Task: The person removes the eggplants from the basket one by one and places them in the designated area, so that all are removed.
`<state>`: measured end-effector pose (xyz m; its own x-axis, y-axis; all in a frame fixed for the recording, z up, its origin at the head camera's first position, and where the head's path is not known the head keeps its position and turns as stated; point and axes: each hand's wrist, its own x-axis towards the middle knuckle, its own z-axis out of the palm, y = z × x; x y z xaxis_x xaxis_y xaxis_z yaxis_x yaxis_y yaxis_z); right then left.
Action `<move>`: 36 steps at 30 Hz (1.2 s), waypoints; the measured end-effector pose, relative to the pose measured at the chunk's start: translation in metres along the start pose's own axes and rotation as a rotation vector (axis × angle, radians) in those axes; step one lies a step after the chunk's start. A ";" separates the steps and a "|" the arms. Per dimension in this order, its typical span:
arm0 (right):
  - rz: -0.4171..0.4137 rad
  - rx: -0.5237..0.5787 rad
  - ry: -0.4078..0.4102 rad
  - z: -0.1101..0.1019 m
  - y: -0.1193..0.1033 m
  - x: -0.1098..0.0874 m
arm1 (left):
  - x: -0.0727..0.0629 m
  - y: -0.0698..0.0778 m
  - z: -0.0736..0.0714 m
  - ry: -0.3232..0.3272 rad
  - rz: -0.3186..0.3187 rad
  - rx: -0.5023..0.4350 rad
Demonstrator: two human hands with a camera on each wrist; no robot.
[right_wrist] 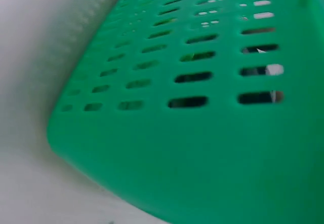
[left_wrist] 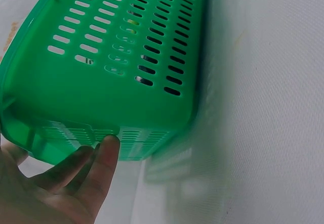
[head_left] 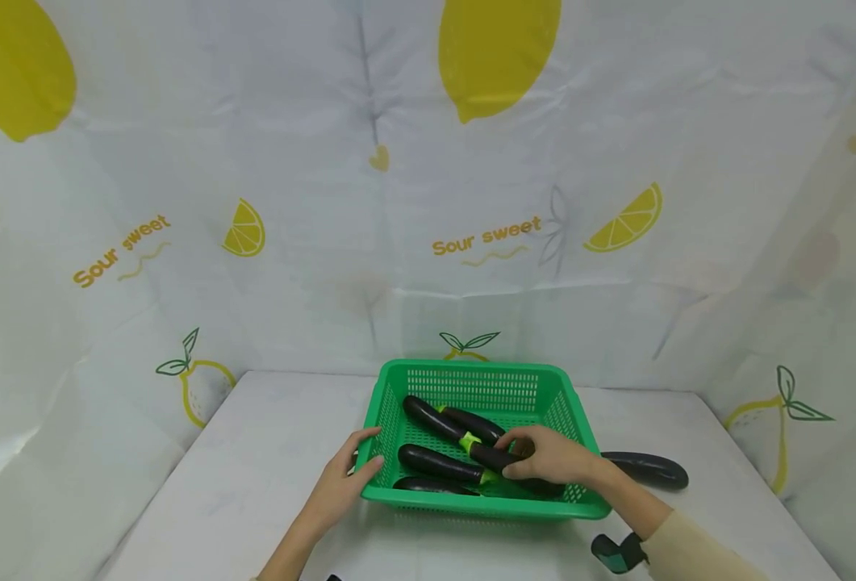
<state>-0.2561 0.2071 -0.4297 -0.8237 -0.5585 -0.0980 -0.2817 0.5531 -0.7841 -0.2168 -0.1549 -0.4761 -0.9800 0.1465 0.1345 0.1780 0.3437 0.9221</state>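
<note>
A green plastic basket with slotted walls holds several dark purple eggplants, among them one lying on the left side. My right hand reaches inside at the right, thumb and fingers gripping an eggplant whose green cap points left. The right wrist view shows only the basket's outer wall, with that hand hidden. At the left end, my left hand holds the basket by its rim. In the left wrist view its fingers touch the outside of the end wall.
Another eggplant lies on the white table, just right of the basket. A dark strap-like item shows by the right sleeve. Lemon-printed white sheeting hangs behind and at both sides.
</note>
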 end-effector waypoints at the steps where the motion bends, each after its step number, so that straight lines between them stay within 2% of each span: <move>1: -0.009 0.000 0.012 -0.001 -0.001 -0.001 | 0.000 0.000 0.000 -0.003 -0.001 0.002; 6: -0.050 -0.012 0.074 -0.009 -0.005 -0.009 | 0.001 -0.003 0.000 -0.010 -0.003 0.019; 13: -0.048 -0.021 0.147 -0.021 -0.012 -0.022 | 0.002 -0.005 0.000 -0.005 -0.007 0.036; 20: -0.020 -0.007 0.198 -0.028 -0.016 -0.036 | 0.002 -0.006 0.000 0.003 -0.001 0.041; 26: 0.020 0.059 0.217 -0.036 -0.021 -0.050 | 0.002 -0.006 0.000 -0.007 -0.003 0.042; 29: 0.014 0.073 0.230 -0.041 -0.023 -0.056 | 0.002 -0.006 0.000 -0.007 -0.003 0.042; 36: 0.036 0.106 0.312 -0.049 -0.026 -0.071 | 0.002 -0.007 0.001 -0.002 -0.008 0.058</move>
<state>-0.2150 0.2628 -0.3723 -0.9478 -0.3146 0.0523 -0.2100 0.4923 -0.8447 -0.2204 -0.1557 -0.4831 -0.9812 0.1457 0.1264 0.1751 0.3983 0.9004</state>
